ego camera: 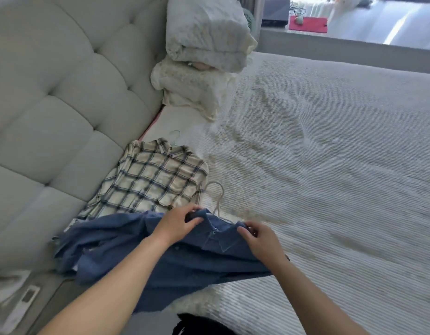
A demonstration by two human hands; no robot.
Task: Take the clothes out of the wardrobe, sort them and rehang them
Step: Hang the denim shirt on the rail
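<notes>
Blue denim shirt [127, 252], crumpled, collar between both hands [180, 223].

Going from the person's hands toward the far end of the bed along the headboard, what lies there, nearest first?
Blue denim shirt, held at its collar by the left hand and right hand → plaid shirt on a green hanger → stacked white bedding.

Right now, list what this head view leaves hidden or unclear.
- Blue shirt: its hanger's shoulders are hidden inside the fabric.
- Plaid shirt: hem covered by the blue shirt.
- Black item: cut off by the bottom edge.
- Windowsill clutter: too blurred.
</notes>
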